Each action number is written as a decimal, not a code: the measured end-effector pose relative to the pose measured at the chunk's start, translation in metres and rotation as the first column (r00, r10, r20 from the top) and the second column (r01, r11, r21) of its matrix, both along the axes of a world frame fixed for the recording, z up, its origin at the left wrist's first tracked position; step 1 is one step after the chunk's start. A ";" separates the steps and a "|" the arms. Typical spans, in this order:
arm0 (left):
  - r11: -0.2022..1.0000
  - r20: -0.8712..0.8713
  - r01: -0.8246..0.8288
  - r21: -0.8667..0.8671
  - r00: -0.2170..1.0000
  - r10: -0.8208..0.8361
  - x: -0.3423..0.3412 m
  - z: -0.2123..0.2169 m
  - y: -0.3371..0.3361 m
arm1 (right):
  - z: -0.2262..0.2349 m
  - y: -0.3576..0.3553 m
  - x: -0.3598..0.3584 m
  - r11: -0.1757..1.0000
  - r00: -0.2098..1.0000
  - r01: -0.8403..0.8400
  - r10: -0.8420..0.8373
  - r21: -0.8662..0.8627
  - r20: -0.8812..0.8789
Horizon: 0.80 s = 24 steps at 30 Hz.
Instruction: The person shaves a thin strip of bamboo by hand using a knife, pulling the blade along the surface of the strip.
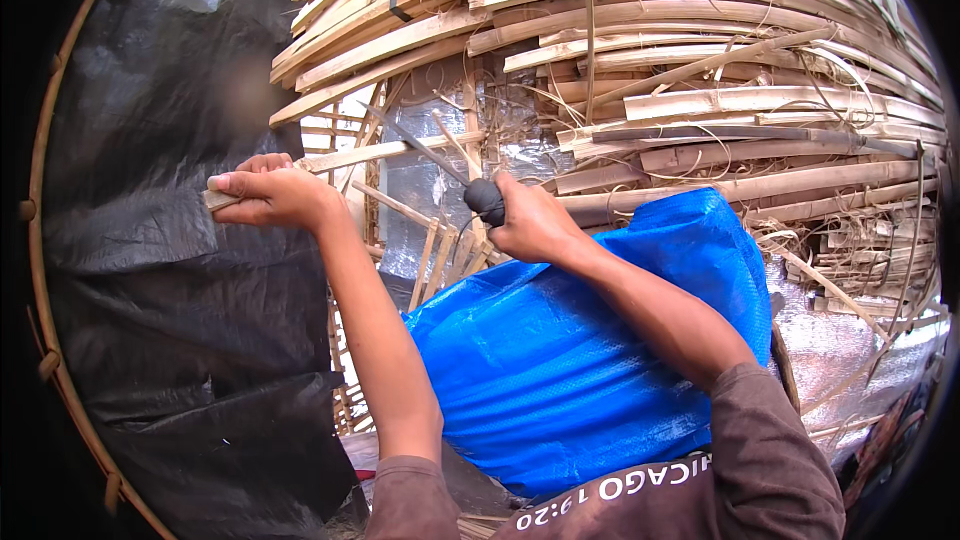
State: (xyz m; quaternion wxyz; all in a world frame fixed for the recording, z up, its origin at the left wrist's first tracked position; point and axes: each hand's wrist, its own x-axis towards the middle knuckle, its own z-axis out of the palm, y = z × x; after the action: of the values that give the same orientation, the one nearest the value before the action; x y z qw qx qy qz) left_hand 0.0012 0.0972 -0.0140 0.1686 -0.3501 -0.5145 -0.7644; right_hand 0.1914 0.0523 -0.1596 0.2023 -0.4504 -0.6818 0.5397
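Observation:
My left hand [275, 192] is closed around one end of a flat bamboo strip [385, 151], out in front of a black plastic sheet. The strip stretches right from my fist, its far part lying behind the blade. In my right hand [535, 222] is a knife [428, 151], gripped by its dark, bulky handle. Its thin blade points up and left and crosses the strip in the picture; whether they touch I cannot tell. A blue tarp [590, 350] covers my lap beneath both forearms.
Split bamboo lengths [690, 15] are piled across the far side and right. Short bamboo pieces [432, 252] stand near the tarp's upper left edge. On the left hangs the black plastic sheet [180, 310], bordered by a bamboo pole [45, 270]. Silvery sheeting [815, 345] lies at right.

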 end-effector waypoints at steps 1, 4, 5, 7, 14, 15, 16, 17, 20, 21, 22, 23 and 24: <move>1.000 0.011 0.012 0.014 1.000 -0.013 0.003 0.002 0.001 | 0.002 -0.003 -0.003 0.998 0.997 0.003 0.002 0.060 -0.073; 1.000 0.039 -0.002 0.025 0.999 0.001 0.004 0.000 0.000 | 0.002 -0.003 -0.007 0.996 0.992 -0.008 0.018 0.087 -0.122; 1.000 0.059 -0.007 0.020 0.998 0.006 0.003 -0.002 -0.002 | -0.001 -0.003 -0.005 0.995 0.993 -0.005 0.017 0.104 -0.117; 0.999 0.074 -0.030 0.012 0.997 0.029 -0.003 -0.002 -0.004 | -0.015 -0.002 -0.006 0.999 0.998 0.016 -0.014 0.044 -0.065; 0.996 0.184 -0.020 0.092 0.983 0.003 -0.007 0.000 -0.008 | -0.025 -0.011 -0.020 0.999 0.994 0.016 -0.010 0.050 -0.112; 0.994 0.171 0.043 0.105 0.984 -0.060 -0.011 -0.003 -0.010 | -0.013 -0.013 -0.024 0.998 0.985 -0.010 0.021 0.065 -0.172; 0.987 0.160 0.109 0.117 0.979 -0.127 -0.011 -0.005 -0.010 | 0.001 -0.015 -0.026 0.996 0.972 -0.030 0.047 0.080 -0.228; 0.985 0.142 0.128 0.115 0.979 -0.143 -0.009 -0.008 -0.010 | 0.013 -0.017 -0.031 0.995 0.961 -0.025 0.052 0.101 -0.271; 0.986 0.137 0.108 0.123 0.983 -0.125 0.006 -0.011 -0.014 | 0.024 -0.026 -0.041 0.997 0.942 -0.019 0.044 0.079 -0.332; 0.991 0.125 0.092 0.101 0.987 -0.105 0.006 -0.011 -0.017 | 0.024 -0.027 -0.039 0.998 0.941 -0.017 0.034 0.055 -0.336; 0.992 0.124 0.090 0.092 0.987 -0.101 0.008 -0.012 -0.019 | 0.023 -0.028 -0.038 0.999 0.940 -0.014 0.024 0.031 -0.339; 0.993 0.123 0.088 0.082 0.988 -0.097 0.011 -0.014 -0.021 | 0.011 -0.029 -0.038 0.995 0.948 0.004 0.027 0.096 -0.317; 0.994 0.118 0.087 0.073 0.988 -0.095 0.013 -0.014 -0.023 | 0.009 -0.030 -0.034 0.997 0.957 -0.006 0.029 0.082 -0.289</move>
State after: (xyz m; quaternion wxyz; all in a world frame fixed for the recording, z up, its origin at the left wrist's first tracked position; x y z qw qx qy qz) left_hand 0.0143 0.0747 -0.0280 0.1137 -0.3204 -0.4812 -0.8080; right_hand 0.1572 0.0226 -0.1503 0.3132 -0.3521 -0.6700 0.5737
